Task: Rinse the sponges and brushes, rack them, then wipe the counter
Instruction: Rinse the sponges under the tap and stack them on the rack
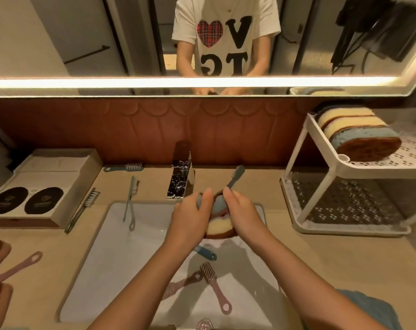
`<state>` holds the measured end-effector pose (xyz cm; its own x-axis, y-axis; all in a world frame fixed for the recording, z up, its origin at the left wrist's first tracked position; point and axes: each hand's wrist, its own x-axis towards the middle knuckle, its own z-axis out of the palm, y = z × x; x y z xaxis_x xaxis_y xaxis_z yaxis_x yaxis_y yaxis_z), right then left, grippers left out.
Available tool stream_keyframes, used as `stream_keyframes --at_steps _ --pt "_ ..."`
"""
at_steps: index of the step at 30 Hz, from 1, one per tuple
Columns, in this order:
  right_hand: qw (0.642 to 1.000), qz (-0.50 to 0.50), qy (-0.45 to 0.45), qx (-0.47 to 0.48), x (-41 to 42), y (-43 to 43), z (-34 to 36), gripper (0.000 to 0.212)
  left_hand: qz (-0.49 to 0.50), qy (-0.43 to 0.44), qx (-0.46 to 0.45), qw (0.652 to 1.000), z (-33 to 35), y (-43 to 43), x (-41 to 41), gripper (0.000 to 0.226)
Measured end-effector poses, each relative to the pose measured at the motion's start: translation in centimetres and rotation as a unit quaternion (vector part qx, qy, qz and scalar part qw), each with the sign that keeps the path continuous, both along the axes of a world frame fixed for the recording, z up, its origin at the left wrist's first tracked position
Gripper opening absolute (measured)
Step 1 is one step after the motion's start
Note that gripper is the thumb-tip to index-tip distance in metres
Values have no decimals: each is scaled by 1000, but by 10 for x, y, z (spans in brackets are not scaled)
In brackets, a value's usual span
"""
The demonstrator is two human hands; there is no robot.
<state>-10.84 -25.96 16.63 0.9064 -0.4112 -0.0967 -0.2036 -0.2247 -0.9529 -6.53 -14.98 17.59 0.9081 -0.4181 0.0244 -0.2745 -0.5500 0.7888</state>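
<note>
Beige counter [321,263] — brushes [86,206] and a box [45,184] at left, white rack [345,231] at right.

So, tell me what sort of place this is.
Probably a bathroom vanity: a wide lit mirror hangs over a white sink with a chrome faucet, set into a beige counter.

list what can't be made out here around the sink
Head view only.
The sponge: its middle is hidden by the left hand and right hand.
The blue brush in the sink: head hidden under the left arm.
The pink item: cut off by the bottom edge.
The box labels: too small to read.
</note>
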Motion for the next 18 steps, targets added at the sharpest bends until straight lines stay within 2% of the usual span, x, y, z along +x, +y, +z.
stream_keyframes --at_steps 3,4,6,10,14,18 --pt "997 66 27 30 -20 -26 24 24 15 135 -97 986 22 -6 3 44" --pt "993 92 43 55 -28 -35 32 21 15 160 -110 981 28 -9 3 46" --pt "985 127 58 101 -43 -51 49 29 11 169 -126 977 43 -14 1 52" --pt "992 121 16 35 -55 -78 81 40 -26 238 -186 953 71 -34 -4 51" --pt "996 80 -40 -22 -59 -113 107 38 -84 242 -214 943 104 -66 -9 53" --pt "995 42 -88 -22 -63 -142 122 44 -152 228 -217 937 125 -102 -13 53"
